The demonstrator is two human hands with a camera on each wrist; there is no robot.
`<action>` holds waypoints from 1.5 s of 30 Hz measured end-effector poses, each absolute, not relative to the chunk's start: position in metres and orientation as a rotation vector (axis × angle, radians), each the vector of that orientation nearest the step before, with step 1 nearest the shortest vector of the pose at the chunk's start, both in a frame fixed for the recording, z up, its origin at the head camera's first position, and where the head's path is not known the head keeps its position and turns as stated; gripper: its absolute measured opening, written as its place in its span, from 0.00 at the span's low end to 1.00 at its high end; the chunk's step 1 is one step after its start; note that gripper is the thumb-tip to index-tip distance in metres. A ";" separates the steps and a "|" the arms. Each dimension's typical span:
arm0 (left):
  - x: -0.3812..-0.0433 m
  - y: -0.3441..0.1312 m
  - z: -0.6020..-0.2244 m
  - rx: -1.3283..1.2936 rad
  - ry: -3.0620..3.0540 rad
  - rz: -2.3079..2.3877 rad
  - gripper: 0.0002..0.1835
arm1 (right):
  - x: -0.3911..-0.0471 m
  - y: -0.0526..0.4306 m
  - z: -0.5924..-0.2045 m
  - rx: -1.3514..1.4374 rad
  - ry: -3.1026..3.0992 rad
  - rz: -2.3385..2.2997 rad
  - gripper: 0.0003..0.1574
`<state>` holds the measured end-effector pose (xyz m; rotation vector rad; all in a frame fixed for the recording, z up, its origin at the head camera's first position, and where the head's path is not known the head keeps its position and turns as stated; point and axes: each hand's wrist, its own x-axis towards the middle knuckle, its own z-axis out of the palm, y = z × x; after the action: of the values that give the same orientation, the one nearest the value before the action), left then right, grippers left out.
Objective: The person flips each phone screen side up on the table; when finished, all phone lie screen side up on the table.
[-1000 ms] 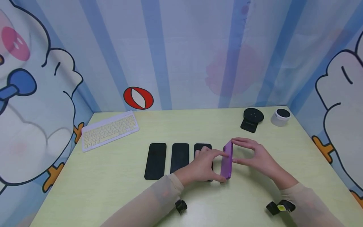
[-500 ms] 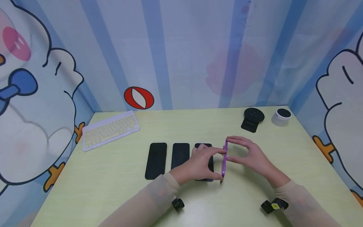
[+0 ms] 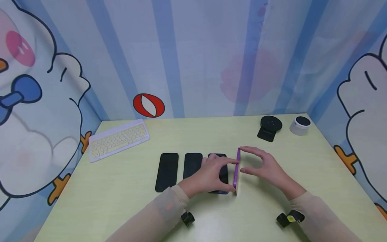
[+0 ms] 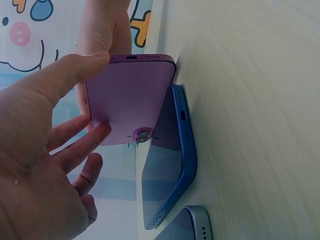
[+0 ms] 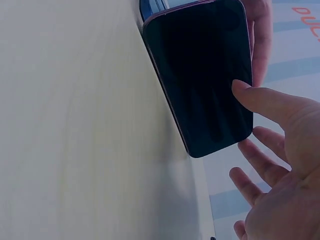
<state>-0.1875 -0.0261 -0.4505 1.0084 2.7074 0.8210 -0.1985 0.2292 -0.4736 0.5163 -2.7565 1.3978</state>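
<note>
A purple phone (image 3: 237,170) stands on its long edge, its screen to the right and its back to the left. My left hand (image 3: 208,175) holds it, thumb on the near end and fingertips on the back, as the left wrist view shows. My right hand (image 3: 269,168) holds it from the other side, index finger at the far end; in the right wrist view the thumb lies over the dark screen (image 5: 200,75). Beside it lies a blue-edged phone (image 4: 188,140), partly hidden by my left hand in the head view. Two more dark phones (image 3: 167,172) lie farther left.
A white keyboard (image 3: 119,139) lies at the table's back left. Toward the back right are a black stand with a round pad (image 3: 270,127) and a small white cylinder with a dark top (image 3: 300,126). A printed curtain (image 3: 199,60) hangs behind the table.
The purple phone has moved left and turned from showing some of its back to almost edge-on in the head view. Both hands have shifted left with it. The other phones keep their places.
</note>
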 end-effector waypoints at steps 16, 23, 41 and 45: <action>-0.185 -0.031 -0.459 0.935 2.740 0.830 0.44 | -0.212 0.241 -0.487 0.592 -2.892 0.989 0.47; -0.184 -0.022 -0.462 0.924 2.810 0.755 0.43 | -0.213 0.252 -0.486 0.588 -2.941 0.861 0.45; -0.181 0.009 -0.473 0.870 2.985 0.328 0.43 | -0.217 0.263 -0.476 0.615 -3.033 0.884 0.42; -0.181 0.011 -0.472 0.852 2.979 0.307 0.42 | -0.218 0.264 -0.476 0.625 -3.036 0.871 0.42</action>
<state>-0.1808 0.0108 -0.4720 0.8522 2.9788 0.3075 -0.2175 0.2639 -0.4757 0.6245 -3.0359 0.8710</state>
